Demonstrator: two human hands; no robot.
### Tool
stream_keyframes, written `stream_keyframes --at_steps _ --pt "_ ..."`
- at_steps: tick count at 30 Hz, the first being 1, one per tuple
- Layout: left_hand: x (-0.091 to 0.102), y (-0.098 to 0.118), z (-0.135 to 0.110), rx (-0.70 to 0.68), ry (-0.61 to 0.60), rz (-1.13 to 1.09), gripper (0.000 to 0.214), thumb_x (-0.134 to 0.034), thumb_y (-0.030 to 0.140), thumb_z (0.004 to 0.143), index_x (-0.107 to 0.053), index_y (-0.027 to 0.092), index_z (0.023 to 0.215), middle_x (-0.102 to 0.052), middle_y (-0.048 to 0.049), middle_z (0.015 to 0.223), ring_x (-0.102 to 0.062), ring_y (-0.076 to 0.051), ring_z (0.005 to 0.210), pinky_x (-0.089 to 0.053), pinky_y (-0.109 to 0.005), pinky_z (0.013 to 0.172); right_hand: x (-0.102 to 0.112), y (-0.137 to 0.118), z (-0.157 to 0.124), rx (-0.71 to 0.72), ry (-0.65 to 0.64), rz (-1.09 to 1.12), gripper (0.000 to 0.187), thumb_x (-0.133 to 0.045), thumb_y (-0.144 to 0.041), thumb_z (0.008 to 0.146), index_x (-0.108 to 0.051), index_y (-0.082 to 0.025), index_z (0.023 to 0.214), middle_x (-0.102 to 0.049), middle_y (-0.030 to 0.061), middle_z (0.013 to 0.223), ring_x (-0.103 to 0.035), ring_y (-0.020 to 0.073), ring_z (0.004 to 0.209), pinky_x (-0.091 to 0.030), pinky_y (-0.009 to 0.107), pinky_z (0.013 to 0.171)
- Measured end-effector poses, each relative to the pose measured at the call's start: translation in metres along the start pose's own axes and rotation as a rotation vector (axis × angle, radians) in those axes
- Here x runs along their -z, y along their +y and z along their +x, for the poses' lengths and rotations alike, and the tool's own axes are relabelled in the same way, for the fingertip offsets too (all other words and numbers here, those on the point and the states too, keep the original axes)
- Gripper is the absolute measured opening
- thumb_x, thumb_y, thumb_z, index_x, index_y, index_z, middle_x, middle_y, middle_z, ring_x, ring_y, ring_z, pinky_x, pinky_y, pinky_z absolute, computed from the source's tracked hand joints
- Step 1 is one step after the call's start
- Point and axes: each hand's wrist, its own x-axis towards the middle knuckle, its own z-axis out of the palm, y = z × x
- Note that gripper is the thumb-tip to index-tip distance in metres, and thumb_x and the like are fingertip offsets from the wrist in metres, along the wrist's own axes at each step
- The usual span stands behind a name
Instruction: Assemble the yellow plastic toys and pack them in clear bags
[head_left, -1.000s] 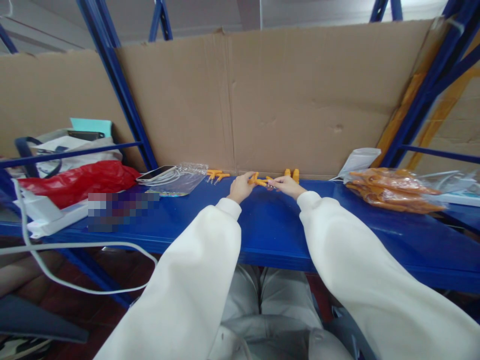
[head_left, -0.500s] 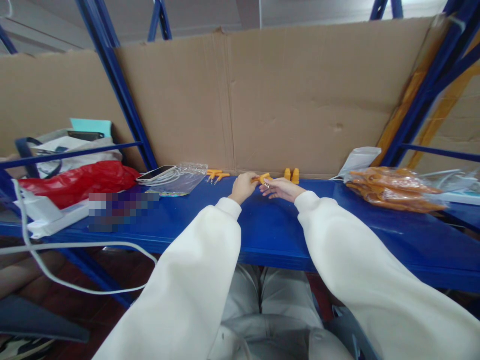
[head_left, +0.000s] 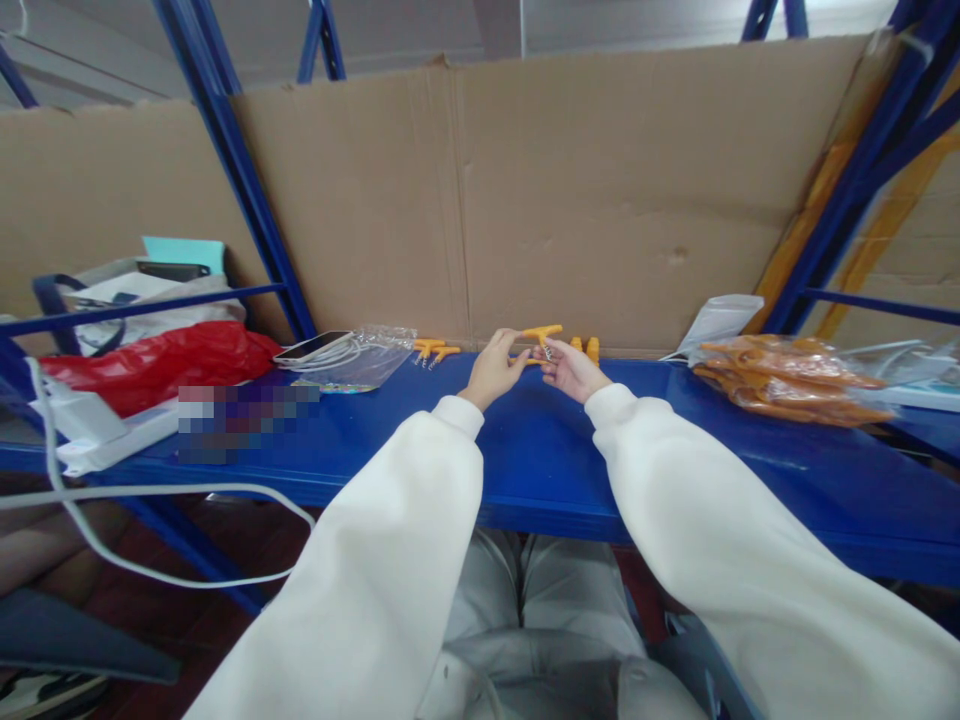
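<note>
Both my hands meet at the back of the blue shelf [head_left: 540, 450], raised a little above it. My left hand [head_left: 491, 370] pinches the end of a small orange T-shaped handle with a metal screw [head_left: 541, 332]. From below, my right hand [head_left: 570, 368] holds the same piece by its screw end with its fingers curled. Just behind my right hand two small orange caps [head_left: 586, 347] stand on the shelf. Two more orange T-pieces [head_left: 433, 351] lie to the left against the cardboard.
A cardboard sheet [head_left: 600, 200] backs the shelf. A clear bag [head_left: 360, 362] with a phone [head_left: 311, 346] and white cable lies left, beside a red bag [head_left: 157, 362]. A bag of orange parts [head_left: 787, 380] lies right. Blue rack posts [head_left: 240, 170] stand on both sides.
Both hands have lifted the orange T-piece up off the shelf and turned it, so its handle now lies across the top. The right hand has shifted under it.
</note>
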Motion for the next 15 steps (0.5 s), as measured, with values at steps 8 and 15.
stream_keyframes --at_steps 8,15 --pt "-0.004 0.007 -0.003 0.001 -0.175 -0.1 0.022 -0.064 0.03 0.093 -0.075 0.015 0.104 -0.078 -0.0058 0.091 -0.068 -0.015 0.076 -0.051 -0.024 0.074 -0.001 0.006 0.002 -0.039 0.096 0.04 0.026 -0.061 -0.031 0.095 -0.061 -0.022 0.071 -0.062 -0.0009 0.067 -0.05 0.0091 0.057 -0.041 0.023 0.06" --pt "0.002 0.013 -0.004 0.041 -0.207 -0.192 0.026 -0.064 0.034 0.092 -0.076 0.014 0.103 -0.076 -0.0057 0.081 -0.065 -0.013 0.067 -0.05 -0.021 0.063 -0.001 0.008 0.004 -0.05 0.113 -0.003 0.022 -0.06 -0.032 0.095 -0.062 -0.022 0.075 -0.063 -0.0007 0.071 -0.051 0.0098 0.058 -0.041 0.024 0.059"
